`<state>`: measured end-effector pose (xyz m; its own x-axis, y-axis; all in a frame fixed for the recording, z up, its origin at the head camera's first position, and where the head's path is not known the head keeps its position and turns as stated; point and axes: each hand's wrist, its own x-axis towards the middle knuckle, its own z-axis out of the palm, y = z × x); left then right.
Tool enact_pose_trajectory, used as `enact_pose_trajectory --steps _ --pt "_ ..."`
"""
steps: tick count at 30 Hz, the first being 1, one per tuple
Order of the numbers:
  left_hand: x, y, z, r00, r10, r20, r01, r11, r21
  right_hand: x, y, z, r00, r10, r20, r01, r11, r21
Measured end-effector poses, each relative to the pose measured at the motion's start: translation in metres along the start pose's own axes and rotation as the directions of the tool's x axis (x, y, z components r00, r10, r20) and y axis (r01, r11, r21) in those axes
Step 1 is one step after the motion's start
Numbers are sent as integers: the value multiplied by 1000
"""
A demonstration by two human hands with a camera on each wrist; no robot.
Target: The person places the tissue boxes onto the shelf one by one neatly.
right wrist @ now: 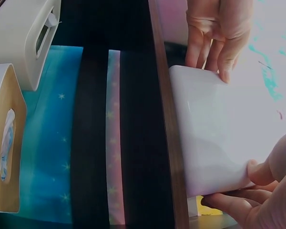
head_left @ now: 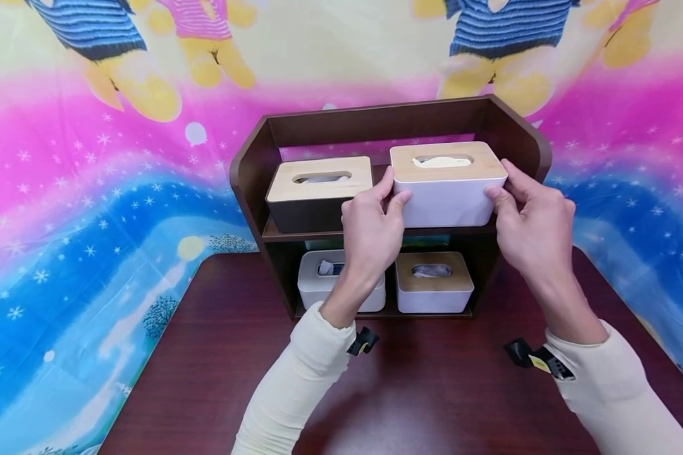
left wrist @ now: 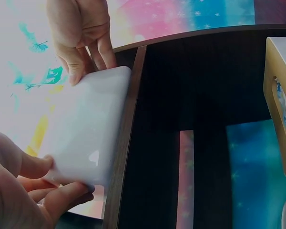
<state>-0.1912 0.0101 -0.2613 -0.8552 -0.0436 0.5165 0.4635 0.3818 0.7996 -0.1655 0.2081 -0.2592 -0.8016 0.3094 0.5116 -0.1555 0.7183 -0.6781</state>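
Observation:
A white tissue box (head_left: 446,205) with a light wooden lid sits at the right of the upper tier of a dark brown shelf (head_left: 375,126). My left hand (head_left: 372,227) grips its left end between thumb and fingers. At the opposite end, my right hand (head_left: 535,221) holds it the same way. Both wrist views show the box's smooth white side (left wrist: 86,124) at the shelf board's edge (right wrist: 169,129). To its left stands a black tissue box (head_left: 307,215) with a wooden lid, partly covered by my left hand.
On the lower tier are an all-white tissue box (head_left: 313,287), partly behind my left forearm, and a white one with a brown wooden lid (head_left: 434,301). The shelf stands on a reddish-brown table (head_left: 216,354), before a colourful printed cloth (head_left: 119,221).

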Motion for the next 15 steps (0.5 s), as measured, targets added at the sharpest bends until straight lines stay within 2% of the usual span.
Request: enact_pose_trajectory --steps 8,12,15 --pt "-1 0 1 1000 7 18 -8 999 38 2 1 0 1000 15 16 -15 1000 0" --pt "-1 1 2 999 -11 36 9 999 42 2 3 1 999 26 36 -26 1000 -1" --pt "-3 2 0 996 -42 75 39 999 37 -1 4 -1 996 41 80 -42 999 11"
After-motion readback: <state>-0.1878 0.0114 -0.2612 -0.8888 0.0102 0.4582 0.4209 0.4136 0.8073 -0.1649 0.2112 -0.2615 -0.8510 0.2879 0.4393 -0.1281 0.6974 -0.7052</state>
